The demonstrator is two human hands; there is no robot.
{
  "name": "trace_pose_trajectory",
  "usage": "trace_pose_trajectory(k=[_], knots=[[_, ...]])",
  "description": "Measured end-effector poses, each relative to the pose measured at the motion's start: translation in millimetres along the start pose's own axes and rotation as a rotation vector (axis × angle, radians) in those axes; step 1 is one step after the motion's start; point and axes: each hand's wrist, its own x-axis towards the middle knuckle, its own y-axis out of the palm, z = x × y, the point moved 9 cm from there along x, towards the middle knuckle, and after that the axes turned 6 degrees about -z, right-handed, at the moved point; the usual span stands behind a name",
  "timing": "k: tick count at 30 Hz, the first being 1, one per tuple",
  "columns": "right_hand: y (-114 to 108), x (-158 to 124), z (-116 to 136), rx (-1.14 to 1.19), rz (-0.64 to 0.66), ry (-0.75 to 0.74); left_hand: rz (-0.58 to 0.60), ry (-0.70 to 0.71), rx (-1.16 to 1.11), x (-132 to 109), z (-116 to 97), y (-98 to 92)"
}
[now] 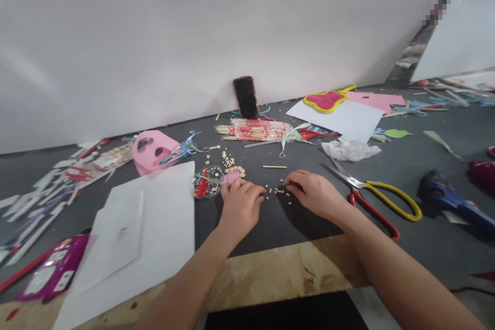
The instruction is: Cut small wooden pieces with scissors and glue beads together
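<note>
At the left of the frame, cut paper strips (pixel 34 211) and a purple packet (pixel 54 268) lie on the grey table (pixel 386 263), beside white paper sheets (pixel 154 216), with a pink foam mask (pixel 152 152) above them. Toward the middle, a clear round piece (pixel 207 181) already carries red shapes and small stuck-on eyes, while tan beads (pixel 232 167) sit loose in a trail just above it. The left hand (pixel 242 209) is curled over a small pink square (pixel 232 177), touching it, though whether it grips the square cannot be told. Tiny wooden bits (pixel 276 192) lie scattered between the hands, unattached to anything. The right hand (pixel 315 195) is half curled, its fingertips (pixel 289 181) low beside those bits; whether it holds one is too small to tell. Farther right lie scissors (pixel 371 196) with yellow and red handles, apart from both hands, and a blue glue gun (pixel 444 198).
</note>
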Motion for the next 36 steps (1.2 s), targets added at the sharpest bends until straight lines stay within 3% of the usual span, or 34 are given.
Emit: trace_pose_trajectory(k=[10,14,21,26,32,36], knots=[[5,2,5,-0.027,-0.064,-0.043,-0.062,-0.034,-0.139,1,4,-5.2],[-6,2,12,0.053,-0.164,-0.086,-0.132,-0.089,-0.475,-2,6,-10.6],[-14,-8,49,0.193,-0.234,-0.32,-0.008,-0.223,-0.894,-7,4,10.8],[-12,-11,56,0.264,-0.221,-0.372,-0.008,-0.216,-0.922,-5,1,7.1],[-21,-6,43,0.381,-0.271,-0.26,-0.082,-0.163,-0.85,-2,-1,-6.4],[-18,-8,47,0.429,-0.218,-0.277,-0.098,-0.152,-0.821,-2,0,-8.0]])
